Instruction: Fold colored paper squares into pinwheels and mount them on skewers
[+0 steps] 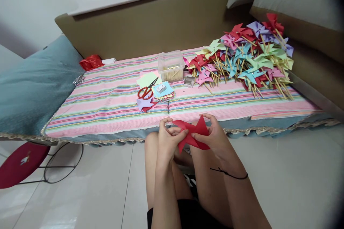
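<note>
Red paper (192, 127), shaped with pointed vanes, was held between the left hand (168, 136) and the right hand (215, 135), above the knees and in front of the sofa edge. The left fingers gripped its left side: the thumb pressed the near face, and the index finger was bent near the upper left corner. The right fingers gripped its right side: the thumb lay across the near face, pointing toward the centre, and the index finger reached the tip of the upper right vane. The thumb tips were near each other but apart, with the centre of the paper between them.

On the striped cloth (107, 96) beyond the hands, scissors (145, 92) lay beside a stack of cards (163, 90), which carried a small box (161, 88). A purple piece (143, 103) lay just nearer than the scissors. A clear tub (172, 59) contained sticks (172, 75). An open metallic box (189, 82) stood near the tub. Finished pinwheels (251, 61) were heaped to the right.
</note>
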The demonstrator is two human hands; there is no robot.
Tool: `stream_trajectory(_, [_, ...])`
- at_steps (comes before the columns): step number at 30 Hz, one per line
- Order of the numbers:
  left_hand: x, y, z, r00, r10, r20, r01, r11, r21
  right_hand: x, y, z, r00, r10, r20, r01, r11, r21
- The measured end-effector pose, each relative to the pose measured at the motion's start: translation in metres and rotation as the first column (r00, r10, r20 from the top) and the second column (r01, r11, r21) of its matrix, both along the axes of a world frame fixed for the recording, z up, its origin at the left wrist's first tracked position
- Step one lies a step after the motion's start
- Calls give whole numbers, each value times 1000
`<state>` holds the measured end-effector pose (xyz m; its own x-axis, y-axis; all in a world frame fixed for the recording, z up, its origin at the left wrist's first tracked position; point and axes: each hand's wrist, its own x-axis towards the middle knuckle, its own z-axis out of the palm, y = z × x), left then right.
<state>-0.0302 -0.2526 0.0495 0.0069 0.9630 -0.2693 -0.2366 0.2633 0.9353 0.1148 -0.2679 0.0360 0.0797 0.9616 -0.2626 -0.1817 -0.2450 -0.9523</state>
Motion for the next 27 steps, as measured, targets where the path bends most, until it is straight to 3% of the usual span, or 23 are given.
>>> stream_trajectory(4, [0, 0, 1, 1000, -1, -23, 1, 1000, 18, 0, 1, -1, 998, 9, -70, -10, 1000, -13])
stream_trajectory(9, [-3, 0, 5, 997, -71, -32, 71, 997, 15, 0, 2, 0, 999, -31, -38, 29, 999, -33])
stream_trajectory(13, [-3, -1, 6, 993, -83, -79, 86, 996, 26, 0, 2, -4, 999, 19, -41, -20, 1000, -22])
stream_trajectory(15, [-2, 0, 3, 997, -41, -58, 43, 999, 23, 0, 3, -5, 998, 21, -59, -22, 1000, -14])
stream_trajectory(18, [2, 4, -4, 990, 129, 56, -129, 992, 6, -1, 5, 0, 987, -85, -136, 87, 996, 7])
stream_trajectory(22, [11, 10, -11, 910, 373, 183, -376, 926, -20, -7, 6, 9, 945, -186, -268, 204, 978, 43])
stream_trajectory(27, [24, 7, -8, 875, 437, 209, -437, 898, -50, -26, 4, 6, 956, -180, -233, 200, 977, 67])
